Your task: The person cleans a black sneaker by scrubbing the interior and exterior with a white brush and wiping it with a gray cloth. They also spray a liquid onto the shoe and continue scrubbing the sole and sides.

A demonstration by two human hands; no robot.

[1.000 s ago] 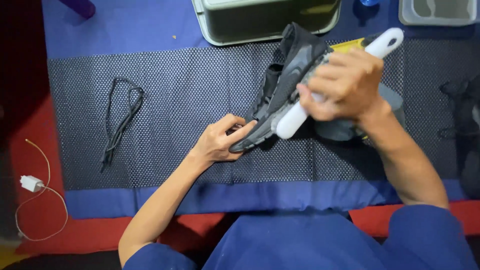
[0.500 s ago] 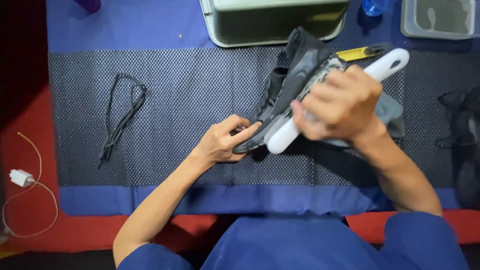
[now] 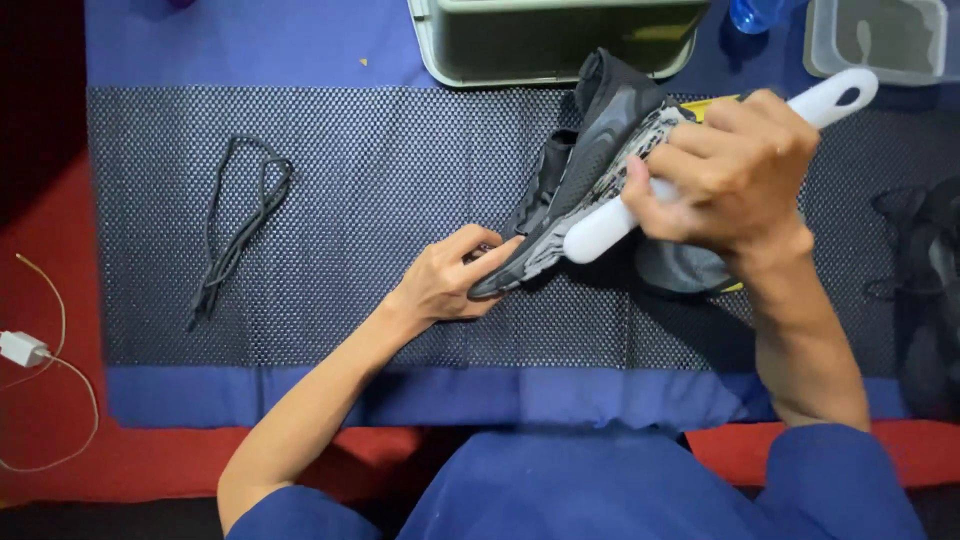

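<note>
Shoe (image 3: 585,170), dark grey and black, tilted at centre frame on the mesh mat (image 3: 400,200) over the counter, long axis running from toe at lower left to collar at upper right. Left hand (image 3: 445,283) at the toe end, fingers (image 3: 490,250) curled shut around the tip and pinning it to the mat. Right hand (image 3: 730,175) above and to the right of the shoe, closed tight around a white brush handle (image 3: 830,100), rounded white end pressed against the sole edge just right of the toe. Handle laid almost parallel to the shoe, along the same diagonal. Right hand nearer the midsole, left nearer the toe. Loose black lace (image 3: 235,235) well apart at left of frame. Grey tub (image 3: 550,45) along the top edge, clear container (image 3: 880,40) at upper right, white charger (image 3: 22,348) at far left.
</note>
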